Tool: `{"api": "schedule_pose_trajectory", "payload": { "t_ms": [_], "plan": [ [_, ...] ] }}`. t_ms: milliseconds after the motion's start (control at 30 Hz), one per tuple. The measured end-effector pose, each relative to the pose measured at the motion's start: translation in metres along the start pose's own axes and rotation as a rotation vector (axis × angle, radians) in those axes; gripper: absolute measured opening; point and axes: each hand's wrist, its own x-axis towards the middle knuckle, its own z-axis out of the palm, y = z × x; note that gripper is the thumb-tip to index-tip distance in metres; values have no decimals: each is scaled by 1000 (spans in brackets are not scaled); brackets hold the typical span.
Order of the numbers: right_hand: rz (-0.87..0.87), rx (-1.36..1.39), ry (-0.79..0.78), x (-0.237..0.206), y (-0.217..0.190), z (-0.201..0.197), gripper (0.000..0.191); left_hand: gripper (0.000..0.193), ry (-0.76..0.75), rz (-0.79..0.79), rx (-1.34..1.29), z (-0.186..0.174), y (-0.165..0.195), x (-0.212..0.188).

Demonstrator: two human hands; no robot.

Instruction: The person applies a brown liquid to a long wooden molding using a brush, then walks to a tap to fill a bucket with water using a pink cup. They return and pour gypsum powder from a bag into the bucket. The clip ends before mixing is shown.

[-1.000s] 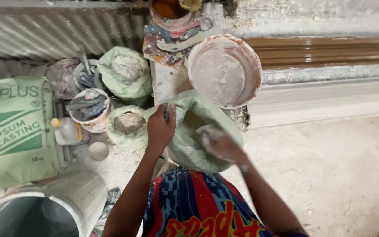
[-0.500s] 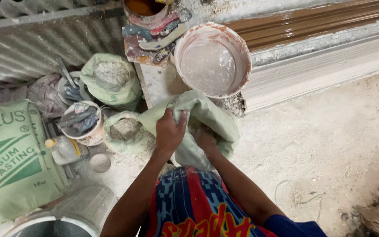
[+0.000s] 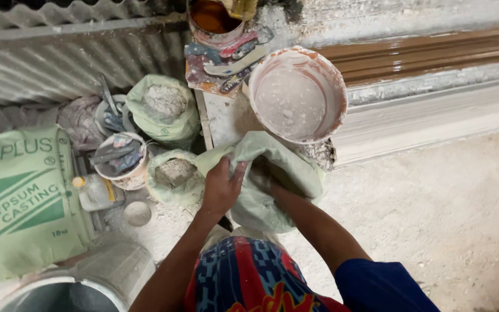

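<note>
Two hands are busy at one pale green sack (image 3: 272, 190), which lies on the dusty floor (image 3: 434, 219) just in front of the person's knees. The fingers (image 3: 235, 173) of the left hand (image 3: 220, 188) are closed over the folded rim of the sack, pinching the fabric at its mouth. The right hand (image 3: 264, 176) is pushed down into the opening, so its fingers are hidden and it cannot be told whether they are spread or closed. Just beyond the sack, a round bucket (image 3: 298, 95) smeared with white plaster is seen, touching or nearly touching the sack's far edge. To the left of the held sack, a smaller open bag of lumpy grey powder (image 3: 171, 173) is set, and behind it a second open green bag (image 3: 163, 107) is found. Further left, a small tub stuffed with tools (image 3: 119, 159) and a little white bowl (image 3: 137, 212) are placed beside a large printed green sack (image 3: 21, 202). A corrugated metal sheet (image 3: 41, 63) is stood along the back.
</note>
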Motion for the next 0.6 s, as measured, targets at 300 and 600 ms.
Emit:
{"api": "schedule_pose_trajectory", "payload": {
  "t_ms": [300, 600],
  "plan": [
    [-204, 240, -380, -25, 6, 2, 42, 34, 36, 96, 57, 20, -26, 29],
    [-263, 128, -134, -35, 0, -33, 44, 36, 29, 13, 121, 6, -3, 6]
  ]
}}
